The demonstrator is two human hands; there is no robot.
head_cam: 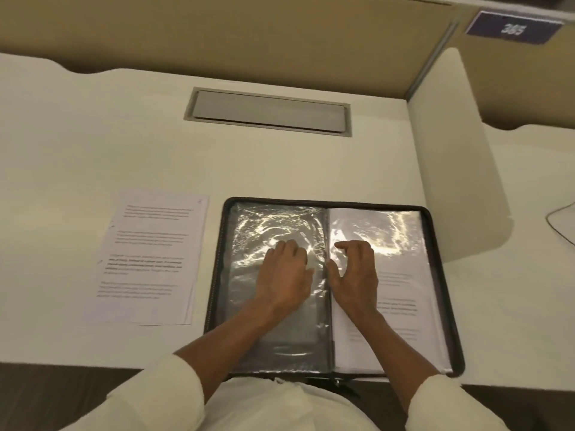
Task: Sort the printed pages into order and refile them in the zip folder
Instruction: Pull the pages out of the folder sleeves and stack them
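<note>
In the head view, the zip folder [443, 293] lies open flat in the lower middle of the frame, close to the near edge of the table [280, 169], likely so both hands can reach it. The left hand [284, 275] rests on the empty plastic sleeve [264, 225] of the left half, fingers gently bent and holding nothing; we judge that it pins the slippery leaf down. The right hand [356, 272] sits just right of the spine on the filled sleeve [401, 269], thumb spread from bent fingers; we cannot tell whether it nips the sleeve's edge. The loose printed pages [149, 259] wait in a stack at the left of the frame, just beside the folder, not yet filed.
</note>
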